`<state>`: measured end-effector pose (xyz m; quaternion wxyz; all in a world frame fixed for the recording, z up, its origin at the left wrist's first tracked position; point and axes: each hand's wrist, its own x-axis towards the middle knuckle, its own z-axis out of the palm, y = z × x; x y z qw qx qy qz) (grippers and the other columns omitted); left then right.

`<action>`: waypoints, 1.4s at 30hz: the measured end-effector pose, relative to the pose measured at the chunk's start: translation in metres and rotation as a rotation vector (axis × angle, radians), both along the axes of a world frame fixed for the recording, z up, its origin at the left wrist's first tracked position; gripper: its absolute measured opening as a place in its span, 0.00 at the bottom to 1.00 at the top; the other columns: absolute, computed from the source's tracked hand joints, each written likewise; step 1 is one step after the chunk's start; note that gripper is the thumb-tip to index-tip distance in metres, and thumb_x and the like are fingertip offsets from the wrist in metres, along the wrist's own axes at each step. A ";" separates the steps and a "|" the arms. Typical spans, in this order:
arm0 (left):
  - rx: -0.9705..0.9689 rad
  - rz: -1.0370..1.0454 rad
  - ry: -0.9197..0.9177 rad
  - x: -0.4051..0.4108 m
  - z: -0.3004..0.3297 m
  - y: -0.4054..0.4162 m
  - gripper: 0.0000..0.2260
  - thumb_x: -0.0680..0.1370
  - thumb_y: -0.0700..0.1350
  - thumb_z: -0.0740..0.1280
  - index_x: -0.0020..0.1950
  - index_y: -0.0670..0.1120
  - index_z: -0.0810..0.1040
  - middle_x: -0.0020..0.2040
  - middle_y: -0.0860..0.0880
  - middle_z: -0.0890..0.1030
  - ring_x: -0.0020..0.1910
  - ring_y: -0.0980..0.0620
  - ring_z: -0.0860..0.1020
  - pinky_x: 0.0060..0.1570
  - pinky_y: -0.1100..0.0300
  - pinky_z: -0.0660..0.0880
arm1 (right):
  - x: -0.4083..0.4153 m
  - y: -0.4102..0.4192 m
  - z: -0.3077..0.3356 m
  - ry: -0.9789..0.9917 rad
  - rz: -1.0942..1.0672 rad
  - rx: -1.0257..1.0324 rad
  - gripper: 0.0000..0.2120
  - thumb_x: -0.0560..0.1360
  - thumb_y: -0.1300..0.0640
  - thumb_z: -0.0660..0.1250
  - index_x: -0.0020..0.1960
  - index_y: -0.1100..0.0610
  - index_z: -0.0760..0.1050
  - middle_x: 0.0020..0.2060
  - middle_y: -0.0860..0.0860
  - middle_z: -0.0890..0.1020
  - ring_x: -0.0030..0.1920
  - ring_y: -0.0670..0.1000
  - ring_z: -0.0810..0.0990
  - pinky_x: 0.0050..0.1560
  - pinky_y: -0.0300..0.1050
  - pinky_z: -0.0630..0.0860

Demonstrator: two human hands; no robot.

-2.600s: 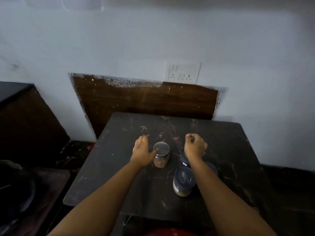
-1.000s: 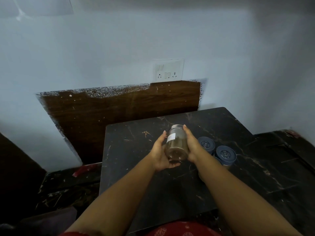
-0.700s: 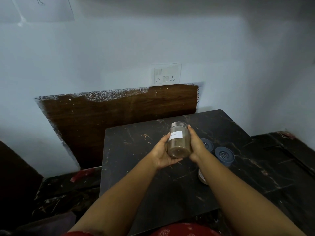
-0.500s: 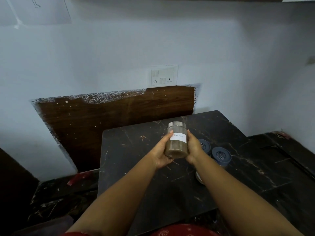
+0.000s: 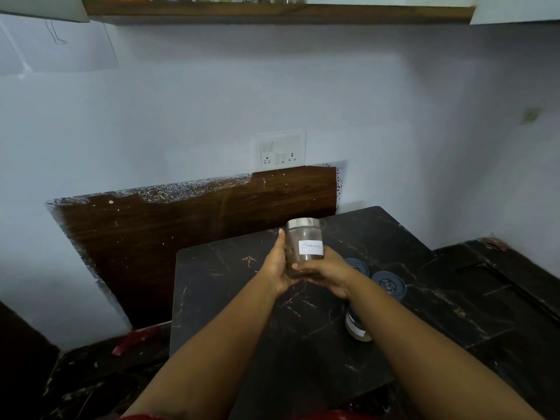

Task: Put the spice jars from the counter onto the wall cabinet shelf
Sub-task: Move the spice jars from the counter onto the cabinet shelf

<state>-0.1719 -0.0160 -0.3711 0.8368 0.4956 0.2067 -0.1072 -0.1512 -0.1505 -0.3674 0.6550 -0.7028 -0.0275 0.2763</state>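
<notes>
I hold a clear glass spice jar [image 5: 304, 245] with a silver lid and a white label upright above the dark counter [image 5: 230, 298]. My left hand [image 5: 277, 268] grips its left side and my right hand [image 5: 325, 275] cups its base from the right. Three blue-lidded jars stand on the counter to the right: one [image 5: 359, 265] just behind my right wrist, one [image 5: 389, 286] further right, and one [image 5: 357, 327] largely hidden under my right forearm. The wooden wall shelf [image 5: 272, 12] runs along the top edge, with several jars barely showing on it.
A white switch and socket plate [image 5: 281, 150] sits on the wall above a dark wood backsplash panel [image 5: 197, 216]. Lower dark surfaces lie to the right [image 5: 491, 283] and at the bottom left. White cabinet parts flank the shelf at both top corners.
Both hands lifted the silver-lidded jar off the counter and turned it upright with its label facing me. The view tilted upward, bringing the wall shelf into sight.
</notes>
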 end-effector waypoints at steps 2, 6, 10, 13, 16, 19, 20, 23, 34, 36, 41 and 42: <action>0.060 -0.001 -0.028 0.004 0.003 0.003 0.30 0.76 0.68 0.57 0.65 0.46 0.74 0.62 0.42 0.79 0.61 0.41 0.77 0.64 0.41 0.71 | 0.003 0.002 -0.001 -0.099 -0.111 -0.083 0.42 0.63 0.60 0.79 0.71 0.53 0.62 0.60 0.50 0.75 0.61 0.53 0.75 0.62 0.54 0.74; 0.266 -0.145 -0.118 0.012 0.025 0.003 0.20 0.79 0.60 0.61 0.65 0.49 0.73 0.60 0.45 0.79 0.60 0.45 0.77 0.61 0.45 0.72 | 0.014 0.002 0.002 -0.251 -0.303 -0.188 0.44 0.63 0.54 0.80 0.72 0.50 0.59 0.64 0.52 0.72 0.64 0.55 0.72 0.62 0.53 0.74; 0.328 -0.125 -0.202 0.029 0.053 -0.004 0.15 0.82 0.50 0.62 0.66 0.46 0.70 0.57 0.46 0.80 0.55 0.48 0.80 0.50 0.53 0.80 | 0.027 0.002 0.025 -0.355 -0.376 -0.162 0.44 0.64 0.54 0.79 0.72 0.50 0.58 0.65 0.52 0.72 0.65 0.55 0.72 0.56 0.47 0.75; 0.390 -0.093 -0.290 0.050 0.080 -0.012 0.14 0.83 0.46 0.58 0.68 0.45 0.69 0.57 0.46 0.79 0.55 0.50 0.79 0.52 0.55 0.79 | 0.049 0.000 0.054 -0.490 -0.434 -0.189 0.47 0.63 0.51 0.80 0.74 0.51 0.56 0.65 0.53 0.73 0.64 0.55 0.73 0.57 0.47 0.74; 0.497 -0.071 -0.426 0.077 0.115 -0.022 0.16 0.83 0.47 0.58 0.71 0.47 0.66 0.65 0.44 0.77 0.61 0.49 0.77 0.58 0.54 0.76 | 0.076 -0.005 0.096 -0.599 -0.473 -0.194 0.46 0.64 0.49 0.79 0.73 0.53 0.57 0.63 0.53 0.75 0.62 0.53 0.75 0.58 0.47 0.76; 0.656 -0.031 -0.565 0.101 0.157 -0.031 0.25 0.78 0.59 0.62 0.74 0.57 0.64 0.72 0.48 0.70 0.69 0.49 0.71 0.69 0.47 0.69 | 0.102 -0.007 0.149 -0.745 -0.499 -0.115 0.41 0.67 0.52 0.77 0.73 0.53 0.59 0.64 0.51 0.74 0.59 0.48 0.74 0.51 0.38 0.72; 0.702 -0.016 -0.614 0.111 0.173 -0.033 0.26 0.78 0.61 0.62 0.75 0.60 0.62 0.73 0.49 0.68 0.71 0.49 0.69 0.70 0.46 0.67 | 0.111 -0.007 0.168 -0.809 -0.517 -0.092 0.41 0.67 0.52 0.77 0.74 0.52 0.59 0.65 0.52 0.72 0.61 0.49 0.73 0.52 0.38 0.71; 0.816 0.064 -0.759 0.129 0.235 -0.038 0.23 0.82 0.56 0.59 0.77 0.58 0.59 0.72 0.47 0.64 0.71 0.49 0.67 0.71 0.48 0.66 | 0.140 -0.008 0.223 -0.953 -0.540 -0.065 0.44 0.66 0.49 0.78 0.75 0.51 0.57 0.66 0.53 0.66 0.64 0.50 0.69 0.55 0.38 0.69; 1.623 0.153 -0.959 0.198 0.391 -0.015 0.24 0.83 0.46 0.57 0.79 0.54 0.55 0.71 0.46 0.70 0.68 0.46 0.70 0.63 0.55 0.69 | 0.237 -0.019 0.375 -1.130 -0.501 0.077 0.42 0.58 0.45 0.81 0.67 0.52 0.68 0.60 0.49 0.77 0.60 0.51 0.76 0.59 0.49 0.77; 1.977 0.267 -0.804 0.213 0.401 -0.008 0.24 0.83 0.48 0.54 0.79 0.49 0.54 0.73 0.43 0.67 0.71 0.42 0.66 0.69 0.50 0.64 | 0.254 -0.014 0.387 -1.138 -0.503 0.026 0.39 0.61 0.47 0.81 0.66 0.54 0.68 0.59 0.50 0.77 0.59 0.52 0.77 0.57 0.46 0.76; 2.207 0.329 -0.405 0.246 0.387 0.016 0.27 0.82 0.59 0.49 0.76 0.46 0.60 0.76 0.42 0.60 0.75 0.40 0.57 0.74 0.39 0.41 | 0.305 0.005 0.398 -1.165 -0.483 -0.227 0.39 0.64 0.45 0.79 0.66 0.58 0.65 0.60 0.55 0.76 0.61 0.56 0.76 0.54 0.46 0.73; 2.237 0.267 -0.300 0.253 0.384 0.019 0.29 0.81 0.63 0.49 0.78 0.49 0.57 0.77 0.43 0.58 0.76 0.39 0.55 0.72 0.36 0.38 | 0.317 0.009 0.401 -1.140 -0.463 -0.302 0.39 0.64 0.44 0.79 0.66 0.59 0.65 0.60 0.55 0.76 0.61 0.57 0.76 0.54 0.48 0.74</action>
